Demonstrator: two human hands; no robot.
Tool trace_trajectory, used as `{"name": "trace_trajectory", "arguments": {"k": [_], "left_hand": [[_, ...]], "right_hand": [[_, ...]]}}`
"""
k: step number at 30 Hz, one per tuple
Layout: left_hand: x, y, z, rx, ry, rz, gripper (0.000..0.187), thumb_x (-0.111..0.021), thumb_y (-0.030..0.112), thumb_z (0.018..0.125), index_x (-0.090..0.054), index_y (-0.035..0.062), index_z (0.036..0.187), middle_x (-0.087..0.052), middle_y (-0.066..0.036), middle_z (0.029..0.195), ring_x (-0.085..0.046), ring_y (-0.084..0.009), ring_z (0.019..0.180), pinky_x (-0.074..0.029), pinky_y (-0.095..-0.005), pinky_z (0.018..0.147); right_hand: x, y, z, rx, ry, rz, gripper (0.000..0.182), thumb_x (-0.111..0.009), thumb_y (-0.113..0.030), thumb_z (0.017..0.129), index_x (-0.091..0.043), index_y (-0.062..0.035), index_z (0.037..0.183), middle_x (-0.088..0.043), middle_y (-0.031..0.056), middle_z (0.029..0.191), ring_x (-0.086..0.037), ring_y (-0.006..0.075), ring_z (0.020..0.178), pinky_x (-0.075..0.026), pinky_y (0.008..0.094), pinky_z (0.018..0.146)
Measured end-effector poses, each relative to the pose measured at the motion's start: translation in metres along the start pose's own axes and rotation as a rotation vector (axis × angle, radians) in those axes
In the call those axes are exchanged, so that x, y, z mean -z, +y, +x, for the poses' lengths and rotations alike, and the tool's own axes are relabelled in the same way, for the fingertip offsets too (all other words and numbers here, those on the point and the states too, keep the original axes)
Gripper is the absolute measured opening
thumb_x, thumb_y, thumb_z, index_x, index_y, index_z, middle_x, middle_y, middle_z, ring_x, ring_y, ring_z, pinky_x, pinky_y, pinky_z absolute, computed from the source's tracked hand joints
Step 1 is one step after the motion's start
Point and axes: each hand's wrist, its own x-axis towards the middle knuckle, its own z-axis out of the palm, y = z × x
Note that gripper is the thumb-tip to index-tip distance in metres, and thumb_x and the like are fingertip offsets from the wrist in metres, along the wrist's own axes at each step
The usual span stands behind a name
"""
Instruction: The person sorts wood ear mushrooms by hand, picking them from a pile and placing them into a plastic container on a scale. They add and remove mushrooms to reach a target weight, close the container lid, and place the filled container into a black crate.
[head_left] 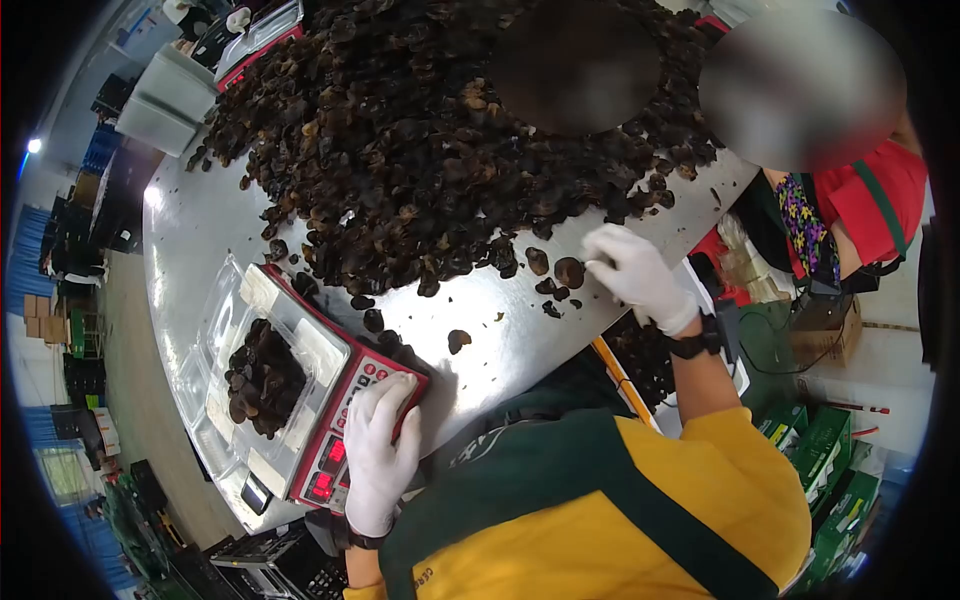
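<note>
My left hand (378, 455), in a white glove, lies on the keypad side of a red digital scale (345, 425). Its fingers are apart and grip nothing. On the scale sits a clear plastic tray (225, 345) with a clump of dark, curled pieces (265, 380) that look like wood ear mushrooms. My right hand (640, 275), also white-gloved, is over the table's near right edge, fingers loosely bent and nothing visible in them. Just left of its fingertips lies a round brown piece (569, 272). The scale's red digits are too blurred to read.
A large heap of the dark pieces (390, 150) covers the far part of the metal table (480, 340). A person in a red sleeve (880, 205) stands at the right. Another scale (260, 45) is at the far left, beside a white bin (168, 100). Green crates (820, 445) stand lower right.
</note>
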Motion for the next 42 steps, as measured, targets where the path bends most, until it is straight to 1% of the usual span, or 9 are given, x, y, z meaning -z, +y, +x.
{"name": "trace_trajectory", "arguments": {"k": [8,17,18,22,27,28,31,36,42], "left_hand": [[0.008,-0.014,-0.026,0.194,0.095,0.009,0.035,-0.066,-0.006,0.082,-0.064,0.0021,0.116,-0.066,-0.016,0.113,-0.064,-0.0332,0.104,-0.051,-0.0411,0.09],[0.016,-0.019,-0.027,0.244,0.198,-0.035,0.033,-0.066,-0.008,0.081,-0.066,0.0015,0.113,-0.067,-0.016,0.111,-0.065,-0.0326,0.104,-0.052,-0.0401,0.092],[0.019,-0.02,-0.028,0.249,0.206,-0.036,0.033,-0.066,-0.008,0.081,-0.066,0.0015,0.113,-0.067,-0.016,0.111,-0.065,-0.0326,0.104,-0.052,-0.0401,0.092],[0.026,-0.025,-0.039,0.269,0.204,-0.053,0.033,-0.065,-0.007,0.081,-0.066,0.0012,0.113,-0.068,-0.016,0.11,-0.065,-0.0322,0.102,-0.052,-0.0397,0.09],[0.039,-0.026,-0.038,0.228,0.219,-0.07,0.032,-0.065,-0.007,0.081,-0.066,0.0008,0.112,-0.069,-0.016,0.108,-0.066,-0.0319,0.1,-0.052,-0.0395,0.089],[0.041,-0.025,-0.038,0.227,0.223,-0.071,0.03,-0.065,-0.006,0.081,-0.066,0.0009,0.111,-0.069,-0.016,0.108,-0.066,-0.0323,0.1,-0.052,-0.0397,0.089],[0.042,-0.028,-0.037,0.22,0.232,-0.077,0.029,-0.065,-0.005,0.082,-0.066,0.0011,0.11,-0.069,-0.016,0.108,-0.066,-0.0326,0.1,-0.052,-0.04,0.089],[0.045,-0.027,-0.039,0.229,0.245,-0.076,0.028,-0.065,-0.005,0.082,-0.067,0.0014,0.109,-0.07,-0.016,0.108,-0.066,-0.0326,0.1,-0.052,-0.04,0.089],[0.043,-0.028,-0.049,0.275,0.265,-0.093,0.029,-0.065,-0.004,0.082,-0.067,0.0013,0.11,-0.07,-0.016,0.107,-0.066,-0.0324,0.1,-0.052,-0.0393,0.089]], "right_hand": [[-0.065,-0.059,0.075,0.36,-0.019,-0.007,0.033,-0.071,-0.013,0.084,-0.066,-0.0045,0.115,-0.064,0.0129,0.113,-0.061,0.0311,0.109,-0.05,0.0391,0.096],[-0.148,-0.092,0.144,0.359,-0.167,-0.276,0.029,-0.073,-0.013,0.081,-0.067,-0.0087,0.11,-0.068,0.0092,0.1,-0.066,0.0293,0.099,-0.054,0.0415,0.084],[-0.148,-0.088,0.143,0.35,-0.122,-0.129,0.022,-0.073,-0.013,0.081,-0.069,-0.0094,0.103,-0.07,0.011,0.093,-0.068,0.032,0.091,-0.054,0.0428,0.081],[-0.116,-0.085,0.139,-0.011,-0.157,0.465,0.014,-0.068,-0.008,0.091,-0.072,-0.0044,0.103,-0.066,0.0009,0.073,-0.059,0.0087,0.06,-0.049,0.0268,0.057],[-0.073,-0.068,0.123,-0.274,-0.284,1.109,0.027,-0.058,-0.03,0.104,-0.068,-0.0066,0.114,-0.067,0.0012,0.099,-0.065,0.0106,0.09,-0.05,0.0255,0.078],[-0.076,-0.054,0.123,-0.235,-0.351,1.274,0.033,-0.048,-0.035,0.108,-0.066,-0.0084,0.116,-0.066,0.0035,0.1,-0.067,0.0147,0.09,-0.053,0.0233,0.071],[-0.086,-0.053,0.128,-0.286,-0.522,1.7,0.035,-0.046,-0.035,0.109,-0.065,-0.0067,0.116,-0.065,0.0047,0.099,-0.067,0.0153,0.089,-0.051,0.0184,0.058],[-0.103,-0.094,0.142,-0.257,-0.408,1.24,0.025,-0.059,-0.024,0.103,-0.068,-0.0029,0.113,-0.071,0.0046,0.092,-0.057,0.006,0.063,-0.038,0.0174,0.047],[-0.117,-0.122,0.138,-0.124,-0.296,0.719,0.013,-0.065,-0.012,0.096,-0.072,-0.0059,0.106,-0.068,-0.0005,0.083,-0.057,0.005,0.064,-0.044,0.0196,0.058]]}}
